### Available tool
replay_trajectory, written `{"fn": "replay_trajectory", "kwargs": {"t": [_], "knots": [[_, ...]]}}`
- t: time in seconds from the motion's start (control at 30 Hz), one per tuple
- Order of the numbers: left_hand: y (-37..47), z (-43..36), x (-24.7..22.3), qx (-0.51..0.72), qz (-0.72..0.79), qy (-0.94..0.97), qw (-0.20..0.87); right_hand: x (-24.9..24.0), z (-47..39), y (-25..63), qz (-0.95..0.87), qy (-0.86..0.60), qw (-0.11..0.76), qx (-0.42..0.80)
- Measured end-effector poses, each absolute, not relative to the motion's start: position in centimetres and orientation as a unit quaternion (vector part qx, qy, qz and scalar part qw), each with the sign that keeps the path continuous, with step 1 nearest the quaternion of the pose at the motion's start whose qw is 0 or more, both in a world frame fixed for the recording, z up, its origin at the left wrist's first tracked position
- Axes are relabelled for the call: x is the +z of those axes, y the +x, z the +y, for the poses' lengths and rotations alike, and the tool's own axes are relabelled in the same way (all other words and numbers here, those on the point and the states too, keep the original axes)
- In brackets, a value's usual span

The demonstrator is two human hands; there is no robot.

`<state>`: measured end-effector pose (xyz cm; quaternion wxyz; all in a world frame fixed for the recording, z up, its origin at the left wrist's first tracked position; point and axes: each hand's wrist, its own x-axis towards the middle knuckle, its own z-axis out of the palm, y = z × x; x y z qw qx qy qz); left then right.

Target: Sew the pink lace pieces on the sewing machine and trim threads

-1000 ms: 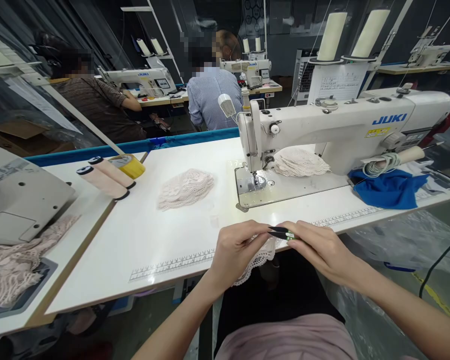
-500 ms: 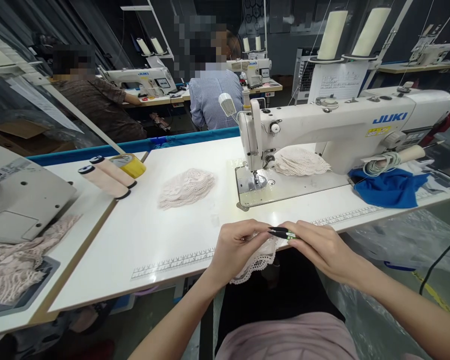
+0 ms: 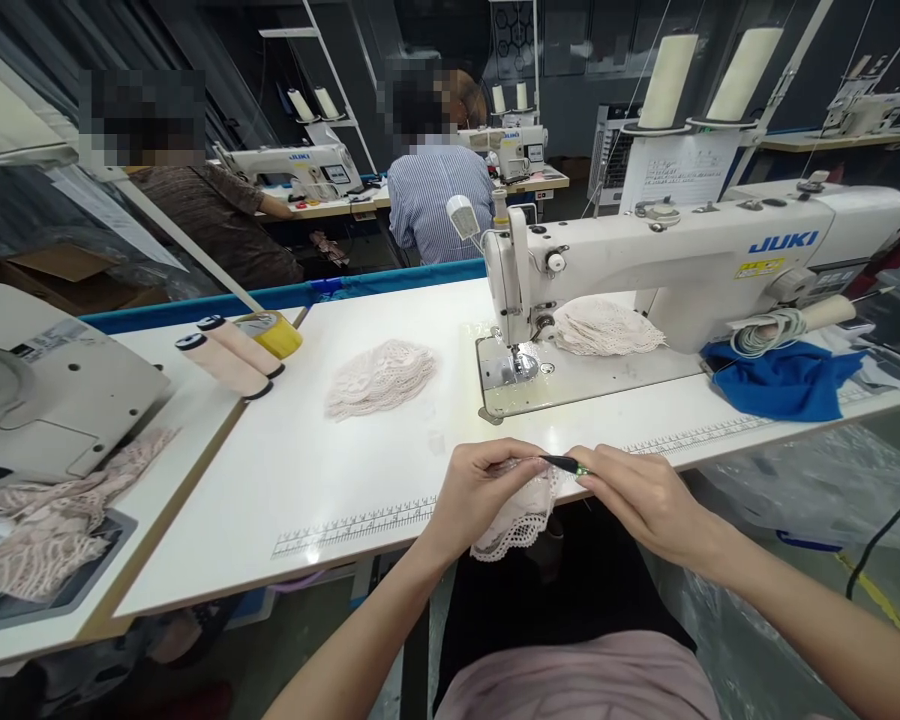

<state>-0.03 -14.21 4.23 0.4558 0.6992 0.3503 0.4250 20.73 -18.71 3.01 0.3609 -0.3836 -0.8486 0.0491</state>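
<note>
My left hand is pinched on a pale pink lace piece, whose scalloped edge hangs below the fingers at the table's front edge. My right hand is closed around small thread snips with black blades and a bit of green showing. The blade tips point left and meet the lace at my left fingertips. Much of the snips' grip is hidden in the right hand. Beyond both hands stands a white sewing machine, with a stack of lace pieces under its arm.
Another lace stack lies on the white table. To the left are two thread cones, yellow tape and a second machine with lace beside it. Blue cloth lies right. Two people sit at machines behind.
The black blades, spread slightly apart before, now look closed together at the lace. Both hands stay close together in nearly the same place, while the view has shifted slightly.
</note>
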Motion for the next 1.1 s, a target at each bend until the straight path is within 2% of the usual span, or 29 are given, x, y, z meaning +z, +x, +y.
{"fn": "replay_trajectory", "kwargs": {"t": [0.2,0.4,0.53,0.63,0.73,0.9,1.1], "knots": [[-0.2,-14.2,4.2,0.435,0.364,0.71,0.417,3.8,-18.2,21.3,-0.782,-0.442,0.417,0.143],[-0.1,-14.5,4.0,0.457,0.332,0.781,0.265,3.5,-18.2,20.6,-0.679,-0.497,0.451,0.297],[0.1,-14.6,3.9,0.47,0.295,0.815,0.165,3.2,-18.1,19.4,-0.668,-0.481,0.473,0.315],[0.2,-14.7,4.1,0.47,0.296,0.822,0.124,3.1,-17.4,19.6,-0.685,-0.488,0.463,0.278],[0.1,-14.8,4.2,0.469,0.307,0.818,0.13,2.5,-15.8,21.9,-0.713,-0.526,0.427,0.179],[-0.2,-14.5,4.3,0.457,0.345,0.784,0.24,0.3,-12.7,28.1,-0.719,-0.633,0.281,-0.067],[-0.8,-12.5,4.8,0.414,0.402,0.734,0.357,-0.7,-10.8,32.6,-0.693,-0.669,0.241,-0.115]]}}
